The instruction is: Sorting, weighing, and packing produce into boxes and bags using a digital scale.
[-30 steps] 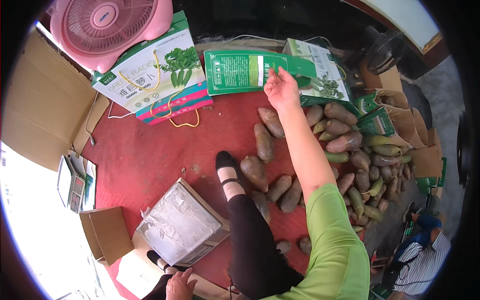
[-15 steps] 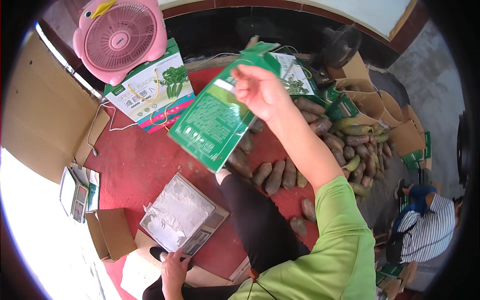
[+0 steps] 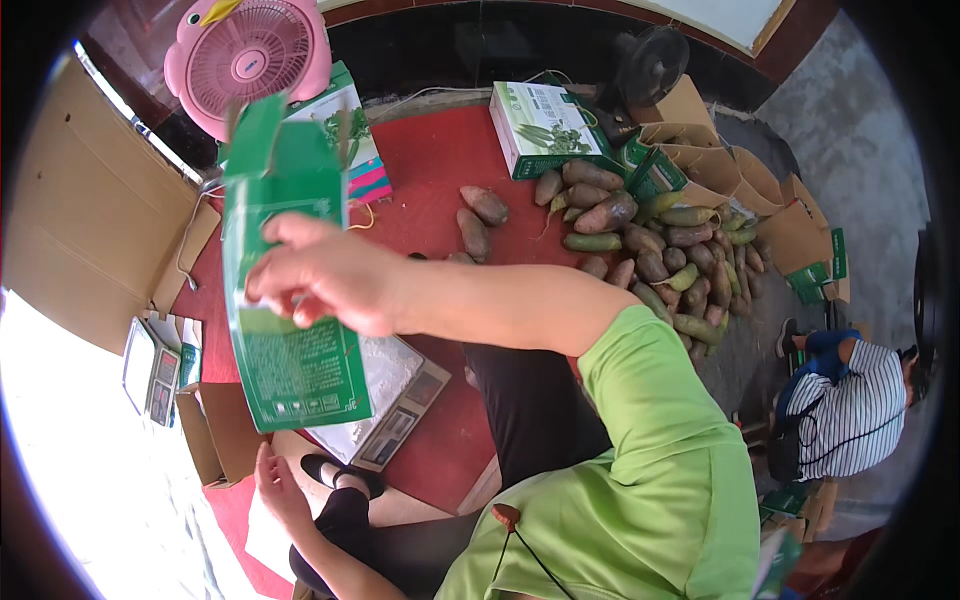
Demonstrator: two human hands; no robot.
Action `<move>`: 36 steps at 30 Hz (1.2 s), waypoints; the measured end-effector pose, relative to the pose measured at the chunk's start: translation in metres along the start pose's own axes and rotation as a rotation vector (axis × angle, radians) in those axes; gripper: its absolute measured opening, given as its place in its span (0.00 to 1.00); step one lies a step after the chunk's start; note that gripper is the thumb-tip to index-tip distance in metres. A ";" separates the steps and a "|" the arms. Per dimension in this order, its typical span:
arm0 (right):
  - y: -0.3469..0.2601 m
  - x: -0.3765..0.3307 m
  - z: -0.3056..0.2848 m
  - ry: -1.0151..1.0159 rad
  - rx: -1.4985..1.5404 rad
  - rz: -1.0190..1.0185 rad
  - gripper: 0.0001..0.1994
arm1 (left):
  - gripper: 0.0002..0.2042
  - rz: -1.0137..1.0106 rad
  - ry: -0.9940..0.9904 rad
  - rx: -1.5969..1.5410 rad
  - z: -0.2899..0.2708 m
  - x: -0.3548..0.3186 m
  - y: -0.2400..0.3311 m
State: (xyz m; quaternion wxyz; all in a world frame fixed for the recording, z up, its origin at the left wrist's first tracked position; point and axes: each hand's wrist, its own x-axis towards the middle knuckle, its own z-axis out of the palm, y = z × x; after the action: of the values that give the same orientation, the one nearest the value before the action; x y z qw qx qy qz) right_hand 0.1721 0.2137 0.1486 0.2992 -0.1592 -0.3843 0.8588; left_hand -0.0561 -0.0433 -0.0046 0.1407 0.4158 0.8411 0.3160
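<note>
2 hands show in this downward fisheye view of a person in a green shirt seated on a red floor mat (image 3: 430,170). Reaching across the body, the right hand (image 3: 330,275) has its grip pinched on a flattened green carton (image 3: 290,330), held upright in the air with its top flaps open, above a digital scale (image 3: 385,400) wrapped in clear plastic. Low in the picture, the left hand (image 3: 278,490) lies open with fingers spread, touching nothing, just below the carton's bottom edge. Beyond the scale, well apart from the hands, a pile of long purple and green root vegetables (image 3: 650,250) spreads over the mat, beside a printed green and white box (image 3: 545,125). At the far edge stands a pink fan (image 3: 250,60), with brown cardboard sheets (image 3: 90,220) to the left. Off to the right crouches another person in a striped shirt (image 3: 850,410). Judging by this, the carton is in hand but not yet squared up, and nothing has gone into it; the vegetables lie loose.
</note>
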 end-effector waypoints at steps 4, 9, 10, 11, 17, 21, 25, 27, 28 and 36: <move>0.054 0.005 0.003 -0.218 -0.050 0.088 0.31 | 0.18 -0.084 0.186 -0.066 -0.015 -0.001 -0.012; 0.113 -0.007 -0.037 -0.276 -0.285 0.312 0.27 | 0.20 0.042 0.426 -0.114 -0.024 -0.008 -0.018; 0.122 -0.009 -0.053 -0.236 -0.409 0.333 0.26 | 0.20 0.061 0.477 -0.124 -0.023 -0.006 -0.011; 0.131 -0.010 -0.068 -0.206 -0.529 0.355 0.26 | 0.22 0.059 0.464 -0.104 -0.025 -0.007 -0.009; 0.134 0.005 -0.135 -0.044 -0.933 0.914 0.23 | 0.32 0.265 0.545 0.227 -0.030 -0.011 0.020; 0.175 0.028 -0.234 -0.215 -0.676 0.793 0.18 | 0.35 0.253 0.324 0.529 -0.021 -0.007 0.055; 0.152 0.033 -0.187 -0.004 -0.726 0.878 0.17 | 0.18 0.316 0.182 0.441 -0.019 -0.009 0.046; 0.136 0.030 -0.172 0.077 -0.681 0.818 0.14 | 0.13 0.322 0.175 0.444 -0.016 -0.007 0.044; 0.138 0.033 -0.179 0.092 -0.681 0.818 0.14 | 0.10 0.342 0.161 0.423 -0.016 -0.006 0.048; 0.101 0.046 -0.142 0.367 -1.130 -0.302 0.15 | 0.07 0.407 0.174 0.399 -0.002 -0.015 0.054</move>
State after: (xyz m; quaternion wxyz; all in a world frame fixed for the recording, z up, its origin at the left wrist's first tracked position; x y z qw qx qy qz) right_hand 0.1683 0.2702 -0.0219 0.3481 -0.3823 -0.7408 0.4288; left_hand -0.0147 -0.0313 0.0317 -0.0824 0.5667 0.7948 0.2007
